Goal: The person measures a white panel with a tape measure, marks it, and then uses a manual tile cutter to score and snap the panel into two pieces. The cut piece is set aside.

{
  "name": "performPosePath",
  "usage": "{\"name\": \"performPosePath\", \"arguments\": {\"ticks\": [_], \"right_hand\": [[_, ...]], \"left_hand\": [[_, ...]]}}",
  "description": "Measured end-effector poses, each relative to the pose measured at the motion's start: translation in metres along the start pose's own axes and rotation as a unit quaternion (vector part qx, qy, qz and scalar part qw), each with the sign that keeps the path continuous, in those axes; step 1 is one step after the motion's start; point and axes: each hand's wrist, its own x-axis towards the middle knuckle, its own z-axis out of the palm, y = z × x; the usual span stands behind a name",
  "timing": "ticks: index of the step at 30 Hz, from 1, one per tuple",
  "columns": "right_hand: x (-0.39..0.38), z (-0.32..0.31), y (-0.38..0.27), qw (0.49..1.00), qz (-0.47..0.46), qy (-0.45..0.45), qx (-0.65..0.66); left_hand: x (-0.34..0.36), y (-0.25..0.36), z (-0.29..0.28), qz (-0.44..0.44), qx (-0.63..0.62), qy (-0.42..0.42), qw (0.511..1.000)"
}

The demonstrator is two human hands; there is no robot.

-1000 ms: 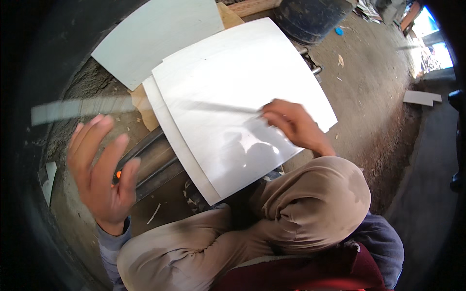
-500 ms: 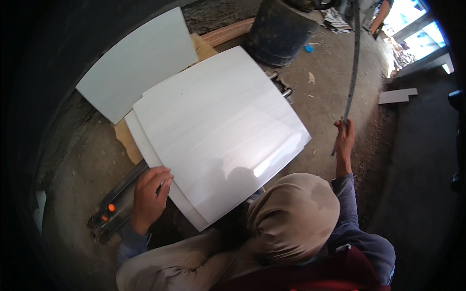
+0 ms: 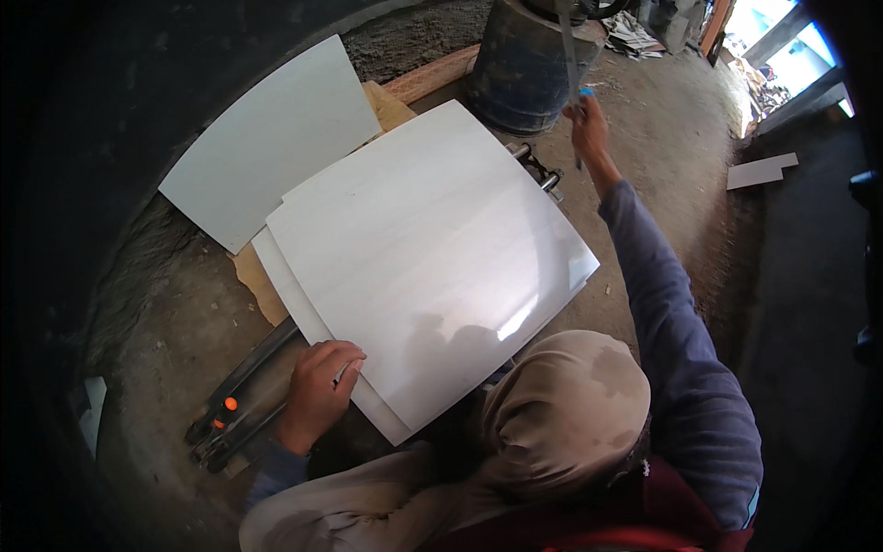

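Observation:
My left hand (image 3: 322,391) has its fingers curled on the left edge of the stacked white sheets (image 3: 423,230), which lie over a tile cutter (image 3: 225,428) with orange parts on its handle. Whether something small is inside those fingers is unclear. My right arm reaches forward past the sheets' right side, and my right hand (image 3: 593,138) grips a long, thin metal straightedge (image 3: 568,51), held upright in the picture and partly blurred, in front of a dark drum.
Another white sheet (image 3: 267,138) lies behind the stack on brown cardboard (image 3: 394,109). The dark drum (image 3: 510,69) stands at the back. A small white offcut (image 3: 762,171) lies at the right. My beige-clad knee (image 3: 561,396) is near the stack's front edge.
The straightedge swung from lying across the sheets to upright at the right, then moved forward with my right hand toward the drum. My left hand came down onto the sheets' left edge.

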Motion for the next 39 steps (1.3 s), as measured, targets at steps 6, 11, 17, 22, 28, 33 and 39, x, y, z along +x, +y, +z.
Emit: {"name": "performPosePath", "arguments": {"ticks": [6, 11, 17, 22, 28, 33, 39], "right_hand": [[0.068, 0.103, -0.06, 0.993, -0.108, -0.003, -0.046], [0.058, 0.142, -0.09, 0.974, -0.185, -0.063, -0.112], [-0.094, 0.074, -0.036, 0.97, -0.175, -0.136, -0.103], [-0.18, -0.008, 0.011, 0.961, 0.026, -0.17, -0.218], [-0.214, -0.036, 0.028, 0.971, 0.072, -0.159, -0.161], [-0.187, -0.03, 0.021, 0.962, 0.107, -0.199, -0.154], [-0.172, -0.015, 0.005, 0.928, 0.161, -0.24, -0.234]], "left_hand": [[-0.009, -0.004, 0.014, -0.03, -0.021, -0.017, 0.999], [-0.027, -0.022, 0.037, -0.125, -0.101, 0.048, 0.986], [-0.049, -0.057, 0.068, -0.276, -0.134, 0.188, 0.933], [-0.048, -0.07, 0.079, -0.238, -0.026, 0.204, 0.949], [-0.033, -0.069, 0.086, -0.234, -0.143, 0.18, 0.945], [-0.021, -0.075, 0.087, -0.292, -0.375, 0.245, 0.845], [-0.023, -0.068, 0.077, -0.344, -0.485, 0.243, 0.767]]}}
